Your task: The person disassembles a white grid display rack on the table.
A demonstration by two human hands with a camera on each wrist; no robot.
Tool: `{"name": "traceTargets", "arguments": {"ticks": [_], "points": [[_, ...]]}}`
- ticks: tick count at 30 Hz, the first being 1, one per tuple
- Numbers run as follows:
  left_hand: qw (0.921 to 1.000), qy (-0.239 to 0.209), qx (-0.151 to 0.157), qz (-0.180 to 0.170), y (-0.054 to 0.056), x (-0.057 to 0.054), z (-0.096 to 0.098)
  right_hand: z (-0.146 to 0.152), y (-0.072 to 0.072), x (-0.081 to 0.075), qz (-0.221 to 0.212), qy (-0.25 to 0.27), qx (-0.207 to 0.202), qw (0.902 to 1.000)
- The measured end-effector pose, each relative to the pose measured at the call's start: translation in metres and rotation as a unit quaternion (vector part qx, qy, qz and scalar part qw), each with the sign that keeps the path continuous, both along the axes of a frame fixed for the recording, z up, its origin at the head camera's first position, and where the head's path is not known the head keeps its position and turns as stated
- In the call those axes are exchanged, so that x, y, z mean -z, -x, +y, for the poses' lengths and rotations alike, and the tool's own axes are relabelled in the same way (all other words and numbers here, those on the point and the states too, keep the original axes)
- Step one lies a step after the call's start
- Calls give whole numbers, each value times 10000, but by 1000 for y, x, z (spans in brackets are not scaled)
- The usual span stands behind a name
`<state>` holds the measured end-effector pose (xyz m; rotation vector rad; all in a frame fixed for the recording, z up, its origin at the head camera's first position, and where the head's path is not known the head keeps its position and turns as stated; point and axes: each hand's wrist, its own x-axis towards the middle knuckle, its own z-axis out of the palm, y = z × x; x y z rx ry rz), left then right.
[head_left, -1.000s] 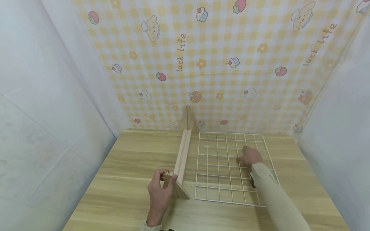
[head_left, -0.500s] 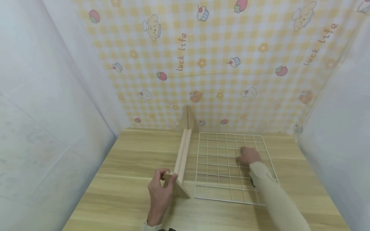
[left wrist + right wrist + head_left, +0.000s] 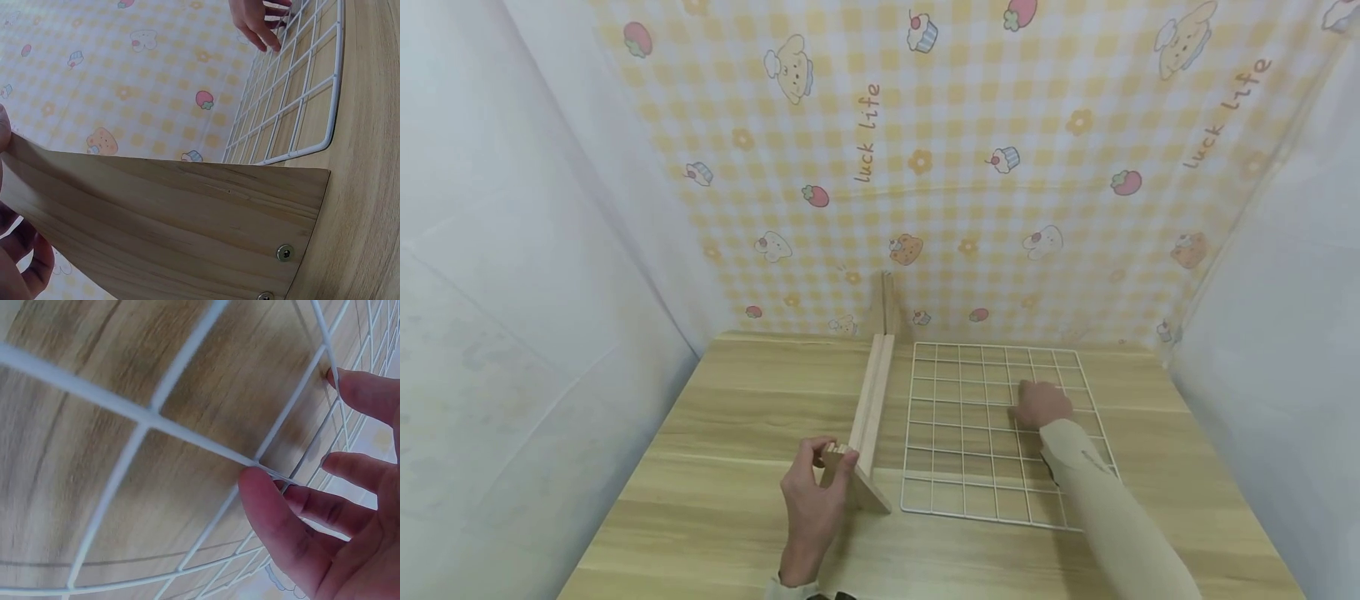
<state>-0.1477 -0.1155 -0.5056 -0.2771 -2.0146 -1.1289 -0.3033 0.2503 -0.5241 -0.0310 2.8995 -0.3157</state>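
A long, narrow wooden frame [image 3: 872, 400] with upright ends stands on the table, running away from me. My left hand [image 3: 812, 496] holds the top of its near end board [image 3: 187, 212], thumb on one side and fingers on the other. Two metal screw heads [image 3: 285, 252] show low on that board. Right of the frame lies a white wire grid panel [image 3: 958, 450], flat or nearly so. My right hand [image 3: 1045, 406] reaches over its far right part. In the right wrist view, the thumb and fingers [image 3: 269, 512] pinch a wire near a crossing.
The wood-grain table [image 3: 730, 467] ends at a yellow checked cloth [image 3: 955, 208] behind. White sheets [image 3: 1285, 333] hang at both sides. The frame's far upright [image 3: 887, 304] stands close to the cloth.
The grid panel and my right hand have shifted slightly left. The right fingers have drawn together a little. My left hand keeps its hold on the wooden frame, which stays put.
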Motion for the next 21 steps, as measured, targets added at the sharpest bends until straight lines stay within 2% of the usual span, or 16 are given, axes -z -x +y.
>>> {"name": "traceTargets", "arguments": {"ticks": [9,13,15,16,18,20,21], "points": [[9996,233,-34,125,2,-2,3,5,0,6,197,-69,-98,9997],[9997,198,153,-52,2,-6,0,12,1,16,328,44,-150,9993],[9975,22,411,-572,1,-11,-7,14,0,20,337,134,-148,9992],[9938,-80,567,-956,2,-15,-11,14,-1,18,266,218,-125,9993],[9800,-196,779,-1822,5,-24,-24,13,-2,14,246,235,-188,9992],[9612,-55,961,-2584,12,-35,-39,11,-3,3,266,355,-166,9989],[9545,114,1037,-2794,19,-40,-46,10,-3,-3,305,373,-164,9987]]}}
